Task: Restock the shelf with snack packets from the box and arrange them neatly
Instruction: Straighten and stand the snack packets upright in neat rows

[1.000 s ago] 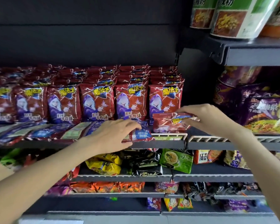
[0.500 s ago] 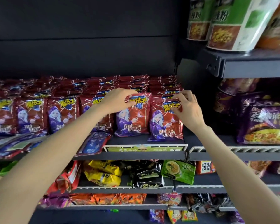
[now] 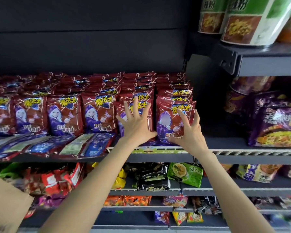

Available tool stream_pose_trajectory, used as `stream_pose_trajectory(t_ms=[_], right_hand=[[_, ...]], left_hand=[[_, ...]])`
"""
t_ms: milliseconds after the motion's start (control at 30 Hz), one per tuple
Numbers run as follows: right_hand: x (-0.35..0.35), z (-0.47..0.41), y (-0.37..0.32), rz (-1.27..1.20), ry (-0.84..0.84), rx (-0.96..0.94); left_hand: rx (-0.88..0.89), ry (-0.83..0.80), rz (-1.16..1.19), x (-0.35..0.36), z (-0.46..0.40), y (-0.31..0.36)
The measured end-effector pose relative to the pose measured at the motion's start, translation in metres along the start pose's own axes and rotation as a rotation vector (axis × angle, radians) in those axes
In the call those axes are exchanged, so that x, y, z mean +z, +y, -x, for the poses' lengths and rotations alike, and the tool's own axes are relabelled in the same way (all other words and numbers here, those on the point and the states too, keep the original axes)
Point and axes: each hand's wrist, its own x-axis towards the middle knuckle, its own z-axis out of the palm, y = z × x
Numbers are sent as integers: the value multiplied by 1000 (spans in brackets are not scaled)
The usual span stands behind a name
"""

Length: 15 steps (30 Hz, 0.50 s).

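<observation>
Rows of red snack packets with a purple wizard figure stand upright on the dark shelf (image 3: 160,158). My left hand (image 3: 136,121) presses flat, fingers spread, against the front packet of the second row from the right (image 3: 142,105). My right hand (image 3: 187,126) lies with spread fingers on the front packet of the rightmost row (image 3: 168,121). To the left, several packets (image 3: 91,143) lie flat along the shelf's front edge. The box is out of view.
Purple noodle bags (image 3: 275,125) fill the neighbouring bay at right. Green-and-white tubs (image 3: 242,21) stand on the upper right shelf. Lower shelves hold mixed packets, among them a green bag (image 3: 185,174). A brown sleeve or cardboard edge (image 3: 5,200) shows at bottom left.
Both hands stood two packets up from the shelf's front edge onto the two right rows, then went from pinching the packet tops to pressing flat on their fronts.
</observation>
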Motion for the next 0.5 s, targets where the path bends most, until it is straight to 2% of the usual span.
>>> stream_pose_trajectory(t_ms=[133, 233, 400, 500], right_hand=[[3, -8, 2, -48, 102, -31], [6, -11, 3, -85, 121, -42], [8, -10, 4, -110, 69, -46], [9, -12, -1, -62, 31, -30]], left_hand=[[-118, 110, 52, 16, 13, -3], [-211, 118, 128, 28, 14, -16], [-73, 207, 227, 34, 5, -15], [-54, 229, 164, 36, -1, -18]])
